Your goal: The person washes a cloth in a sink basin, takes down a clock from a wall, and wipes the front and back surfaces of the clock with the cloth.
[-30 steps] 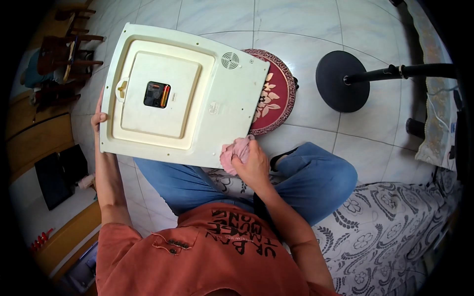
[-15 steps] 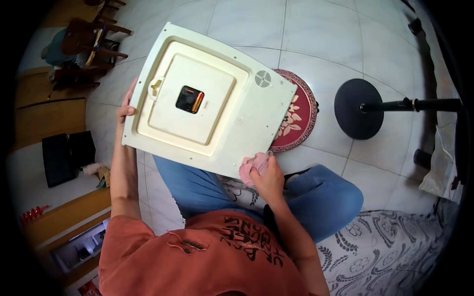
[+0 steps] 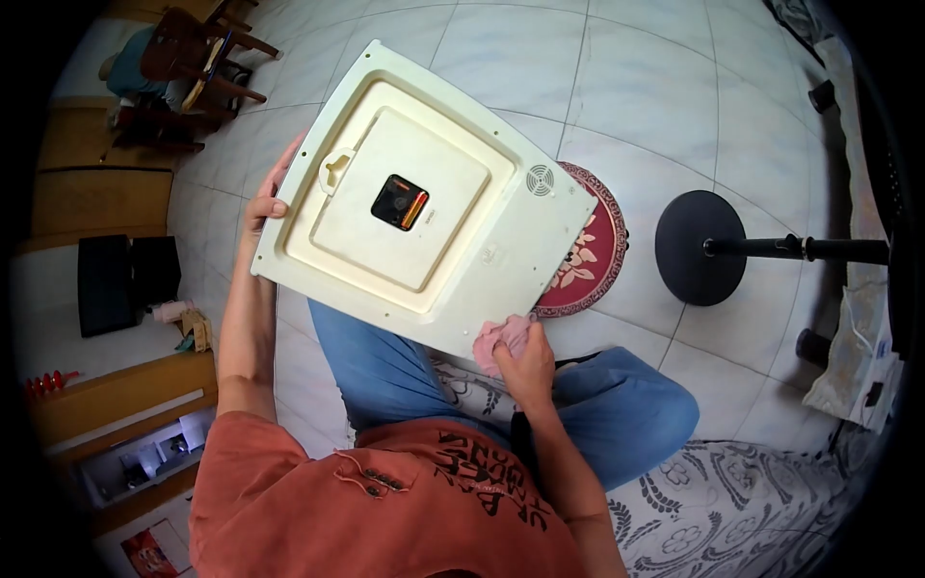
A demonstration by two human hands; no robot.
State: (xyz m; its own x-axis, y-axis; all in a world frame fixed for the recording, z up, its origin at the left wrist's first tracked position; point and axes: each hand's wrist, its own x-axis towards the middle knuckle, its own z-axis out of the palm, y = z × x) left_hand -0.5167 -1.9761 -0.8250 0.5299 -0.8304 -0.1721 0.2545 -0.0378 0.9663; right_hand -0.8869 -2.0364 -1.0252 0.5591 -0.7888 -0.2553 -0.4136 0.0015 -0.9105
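A cream wall clock (image 3: 496, 255) is held up with its back toward me. In its recessed panel sit a black clock movement (image 3: 388, 203) with a battery (image 3: 415, 209) in it and a hanging loop (image 3: 334, 170). My left hand (image 3: 267, 199) grips the clock's left edge, thumb on the back and the other fingers mostly hidden behind. At the lower right corner, my right hand (image 3: 529, 368) pinches a crumpled pink cloth (image 3: 500, 341) against the clock's edge. The clock's front is out of sight.
Behind the clock's right side is a round red floral stool (image 3: 599, 252). A black stand with a round base (image 3: 700, 248) stands on the tiled floor farther right. Patterned grey upholstery (image 3: 694, 501) lies under my legs. Wooden chairs (image 3: 183, 58) and cabinets are at the left.
The view has turned slightly, and the clock appears a little farther right and more tilted. Both hands keep about the same places on it, the cloth still at the lower right corner.
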